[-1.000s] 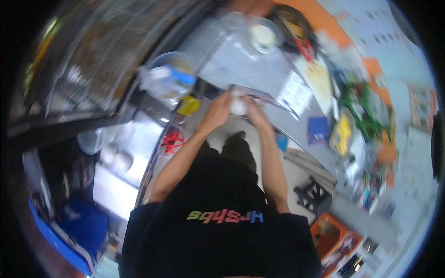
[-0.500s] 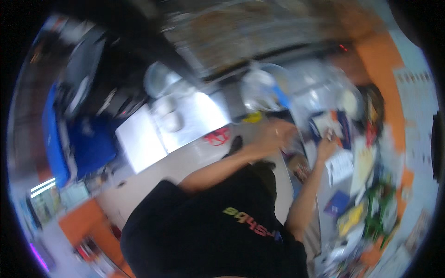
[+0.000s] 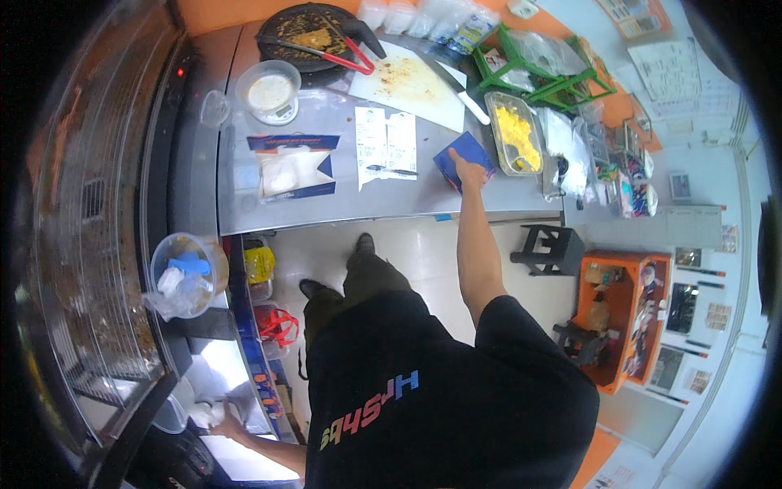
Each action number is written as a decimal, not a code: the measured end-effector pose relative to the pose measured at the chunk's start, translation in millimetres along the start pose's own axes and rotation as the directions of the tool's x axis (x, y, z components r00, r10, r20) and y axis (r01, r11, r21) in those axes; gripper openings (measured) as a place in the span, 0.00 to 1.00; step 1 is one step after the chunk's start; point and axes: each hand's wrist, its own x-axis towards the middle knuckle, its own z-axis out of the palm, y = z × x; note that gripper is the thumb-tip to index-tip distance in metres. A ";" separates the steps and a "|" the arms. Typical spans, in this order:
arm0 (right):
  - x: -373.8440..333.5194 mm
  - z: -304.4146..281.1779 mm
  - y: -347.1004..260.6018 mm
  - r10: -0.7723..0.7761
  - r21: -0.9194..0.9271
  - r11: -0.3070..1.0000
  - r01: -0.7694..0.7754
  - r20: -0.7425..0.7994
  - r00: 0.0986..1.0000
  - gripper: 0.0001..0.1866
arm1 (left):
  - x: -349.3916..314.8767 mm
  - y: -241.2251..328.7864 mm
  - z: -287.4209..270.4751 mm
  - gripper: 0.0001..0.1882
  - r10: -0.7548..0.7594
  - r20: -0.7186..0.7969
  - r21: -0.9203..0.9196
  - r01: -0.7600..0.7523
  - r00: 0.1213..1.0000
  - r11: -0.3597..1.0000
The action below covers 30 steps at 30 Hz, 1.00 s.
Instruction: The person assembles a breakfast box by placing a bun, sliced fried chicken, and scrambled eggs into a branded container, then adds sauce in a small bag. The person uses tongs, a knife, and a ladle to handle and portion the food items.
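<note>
Toward the far side of the steel counter, my right hand (image 3: 470,169) grips a dark blue folded carton (image 3: 450,157), thumb lying on top. My left hand (image 3: 230,424) is at lower left, its fingers around a soft white bundle (image 3: 204,414) beside a bright metal surface; its kind is hard to make out. Left of the carton on the counter lie two printed slips (image 3: 386,137) with a dark pen-like object (image 3: 391,170) across them. Further left sits an opened blue-and-white carton (image 3: 322,169) with something white inside.
A pan (image 3: 301,41) with red-handled tongs (image 3: 342,61) stands at the back. Near it are a bowl on a scale (image 3: 281,112), a cutting board (image 3: 407,85), a knife (image 3: 472,106) and a tray of yellow food (image 3: 515,134). A tub (image 3: 218,269) and a glass-fronted cabinet (image 3: 98,228) are left.
The view has swung round toward the counter. My right hand has gone from the opened carton to the blue folded carton. My left hand has moved away to the white bundle.
</note>
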 end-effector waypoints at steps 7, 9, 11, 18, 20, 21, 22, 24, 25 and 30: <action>34.9 -7.9 6.9 -0.314 0.194 0.945 0.262 0.331 0.890 0.36 | -88.3 30.9 -12.1 0.52 -0.067 0.011 -0.261 0.067 0.998 0.963; 40.8 -14.7 15.7 -0.351 0.398 0.892 0.215 0.307 0.885 0.28 | -113.4 50.0 -9.4 0.49 -0.051 0.065 -0.341 0.070 0.997 0.938; 44.0 -23.2 26.8 -0.417 0.499 0.834 0.233 0.296 0.859 0.21 | -143.7 80.8 -3.9 0.46 0.005 0.152 -0.411 0.059 0.988 0.910; 36.6 -66.6 40.6 -0.762 0.291 0.611 0.736 0.467 0.448 0.17 | -323.5 308.3 47.2 0.49 0.505 0.724 -0.464 -0.211 0.470 0.860; 26.9 -76.6 36.2 -0.825 0.266 0.475 0.839 0.467 0.319 0.20 | -376.4 386.5 76.1 0.53 0.679 0.732 -0.631 -0.427 -0.051 0.648; 23.2 -81.3 35.0 -0.831 0.245 0.424 0.872 0.489 0.266 0.22 | -404.7 423.9 99.5 0.54 0.646 0.707 -0.704 -0.367 -0.287 0.608; 21.2 -84.8 34.5 -0.869 0.268 0.334 0.904 0.459 0.186 0.24 | -435.3 454.2 120.0 0.54 0.590 0.677 -0.733 -0.332 -0.440 0.593; 22.5 -88.8 37.6 -0.795 0.364 0.379 0.851 0.599 0.098 0.31 | -490.3 506.0 161.5 0.49 0.492 0.535 -0.838 -0.356 -0.687 0.414; 26.3 -89.4 41.1 -0.787 0.514 0.426 0.745 0.616 0.026 0.32 | -513.7 526.5 181.0 0.48 0.340 0.579 -0.785 -0.394 -0.741 0.478; 54.1 -77.6 69.3 -0.688 0.443 0.395 0.805 0.723 -0.060 0.27 | -575.8 561.6 244.4 0.54 -0.089 0.659 -0.655 -0.628 -0.747 0.420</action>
